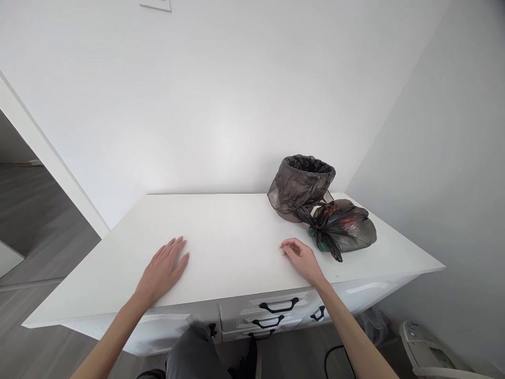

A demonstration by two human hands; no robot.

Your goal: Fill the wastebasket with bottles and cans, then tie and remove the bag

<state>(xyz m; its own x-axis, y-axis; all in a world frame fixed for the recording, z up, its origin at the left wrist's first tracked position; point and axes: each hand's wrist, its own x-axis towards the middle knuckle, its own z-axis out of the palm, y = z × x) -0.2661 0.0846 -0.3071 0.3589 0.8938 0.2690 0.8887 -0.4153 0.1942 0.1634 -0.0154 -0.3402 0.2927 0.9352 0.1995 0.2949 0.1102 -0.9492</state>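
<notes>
My left hand (162, 272) lies flat on the white cabinet top (221, 237), fingers stretched out and thumb apart, holding nothing. Toward the right of the same surface, my right hand (300, 259) rests with its fingers curled in toward the thumb. Anything inside those fingers is too small or hidden to make out. Just beyond it lies a tied dark see-through plastic bag (357, 234), its knot pointing at my hand, with red, orange and green contents showing. Behind the bag, near the wall, stands a small bin lined with a dark bag (298, 189), its mouth open upward.
Drawers with black handles (279, 305) run below the cabinet's front edge. A white wall (221, 105) rises behind, and a grey wall (445, 158) on the right. On the floor at lower right are a pale appliance (426, 347), a clear plastic bag (373, 323) and a black cable (326, 360).
</notes>
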